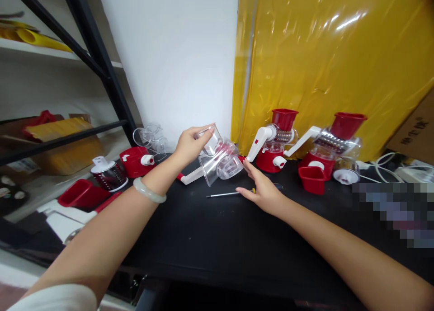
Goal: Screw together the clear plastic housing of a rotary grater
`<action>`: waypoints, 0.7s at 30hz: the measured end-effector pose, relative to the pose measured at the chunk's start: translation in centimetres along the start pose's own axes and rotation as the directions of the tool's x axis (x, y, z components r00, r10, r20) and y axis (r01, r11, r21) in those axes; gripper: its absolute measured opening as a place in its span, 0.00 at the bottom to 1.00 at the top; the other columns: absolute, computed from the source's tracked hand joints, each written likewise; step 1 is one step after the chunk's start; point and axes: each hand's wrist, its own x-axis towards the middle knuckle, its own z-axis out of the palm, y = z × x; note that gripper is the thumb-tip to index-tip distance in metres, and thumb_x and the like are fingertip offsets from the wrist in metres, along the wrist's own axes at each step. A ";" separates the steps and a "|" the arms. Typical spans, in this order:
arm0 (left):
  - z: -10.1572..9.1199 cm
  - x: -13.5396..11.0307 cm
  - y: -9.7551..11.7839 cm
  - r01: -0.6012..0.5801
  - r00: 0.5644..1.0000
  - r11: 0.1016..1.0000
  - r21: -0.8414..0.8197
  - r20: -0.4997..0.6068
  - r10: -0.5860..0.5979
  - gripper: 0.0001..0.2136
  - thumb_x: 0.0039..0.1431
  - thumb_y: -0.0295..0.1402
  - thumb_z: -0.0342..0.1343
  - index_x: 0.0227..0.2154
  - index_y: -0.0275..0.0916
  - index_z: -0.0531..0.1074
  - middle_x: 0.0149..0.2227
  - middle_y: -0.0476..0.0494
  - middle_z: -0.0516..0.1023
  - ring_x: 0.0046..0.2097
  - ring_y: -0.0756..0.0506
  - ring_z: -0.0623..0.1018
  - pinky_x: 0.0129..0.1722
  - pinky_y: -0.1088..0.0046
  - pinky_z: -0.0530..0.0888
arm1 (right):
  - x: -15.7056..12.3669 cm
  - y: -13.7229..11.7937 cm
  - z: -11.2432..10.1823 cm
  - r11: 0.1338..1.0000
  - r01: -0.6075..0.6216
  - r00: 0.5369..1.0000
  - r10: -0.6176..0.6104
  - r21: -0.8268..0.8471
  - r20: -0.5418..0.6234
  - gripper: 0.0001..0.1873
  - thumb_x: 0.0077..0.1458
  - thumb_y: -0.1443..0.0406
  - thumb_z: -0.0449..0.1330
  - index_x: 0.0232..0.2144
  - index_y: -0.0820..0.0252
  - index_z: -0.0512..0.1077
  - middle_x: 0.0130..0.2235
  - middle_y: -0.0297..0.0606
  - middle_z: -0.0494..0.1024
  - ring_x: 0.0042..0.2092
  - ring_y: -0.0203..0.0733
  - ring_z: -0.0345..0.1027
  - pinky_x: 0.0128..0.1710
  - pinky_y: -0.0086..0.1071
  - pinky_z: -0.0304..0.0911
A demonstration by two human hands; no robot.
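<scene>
My left hand [190,144] is closed on the top of a clear plastic grater housing [219,161], holding it tilted above the black table [210,238]. A white crank handle [190,177] sticks out below the housing. My right hand [262,190] reaches in beside the housing with fingers stretched out, resting over a thin screwdriver [226,194] lying on the table. A pale bangle [148,190] circles my left wrist.
Two assembled red-and-white rotary graters [276,139] [334,150] stand at the back against yellow plastic sheeting. A loose red hopper [312,180] sits near them. At the left lie a drum blade [107,173], red parts [83,194] and clear housings [151,137]. White cables [393,164] lie at the right.
</scene>
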 end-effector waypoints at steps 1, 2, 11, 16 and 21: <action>0.1 -0.1 -0.1 -0.012 1.000 1.000 0.009 0.010 0.012 0.18 0.48 0.40 0.67 0.42 0.39 0.81 0.46 0.42 0.80 0.40 0.45 0.76 0.33 0.71 0.79 | 0.0 0.0 0.3 0.998 -0.002 1.000 0.003 0.064 -0.015 0.49 0.56 0.54 0.65 0.71 0.55 0.44 0.70 0.55 0.54 0.69 0.57 0.50 0.65 0.58 0.51; 0.3 -0.3 -0.1 -0.049 0.999 0.998 0.041 0.013 0.048 0.19 0.49 0.41 0.67 0.43 0.38 0.81 0.47 0.41 0.80 0.39 0.44 0.76 0.30 0.71 0.79 | 0.0 -0.1 0.6 0.991 -0.007 0.999 0.011 0.135 -0.032 0.49 0.56 0.55 0.65 0.71 0.54 0.44 0.70 0.55 0.54 0.69 0.56 0.51 0.64 0.58 0.52; -0.2 -2.1 -1.8 0.018 1.000 0.998 -0.067 0.011 -0.018 0.23 0.51 0.46 0.63 0.47 0.37 0.78 0.49 0.39 0.78 0.41 0.44 0.76 0.32 0.68 0.81 | 0.0 -1.9 1.5 0.724 -0.142 0.986 0.164 0.675 0.032 0.34 0.56 0.50 0.63 0.62 0.43 0.59 0.65 0.44 0.65 0.62 0.51 0.64 0.59 0.57 0.62; -0.5 -2.3 -2.2 0.002 1.000 0.993 -0.119 0.019 0.000 0.26 0.49 0.47 0.64 0.47 0.34 0.78 0.54 0.37 0.75 0.43 0.43 0.76 0.34 0.67 0.80 | 0.0 -3.1 1.3 0.588 -0.207 0.958 0.286 0.782 0.038 0.24 0.52 0.55 0.67 0.51 0.47 0.70 0.57 0.41 0.75 0.58 0.48 0.70 0.59 0.54 0.63; -0.6 -2.2 -2.3 0.002 1.000 0.989 -0.149 -0.002 -0.002 0.22 0.51 0.46 0.63 0.44 0.36 0.79 0.56 0.37 0.74 0.46 0.42 0.76 0.35 0.67 0.81 | 0.1 -3.6 1.1 0.513 -0.235 0.919 0.394 0.826 0.017 0.16 0.53 0.58 0.67 0.43 0.55 0.75 0.44 0.42 0.82 0.51 0.48 0.77 0.60 0.53 0.62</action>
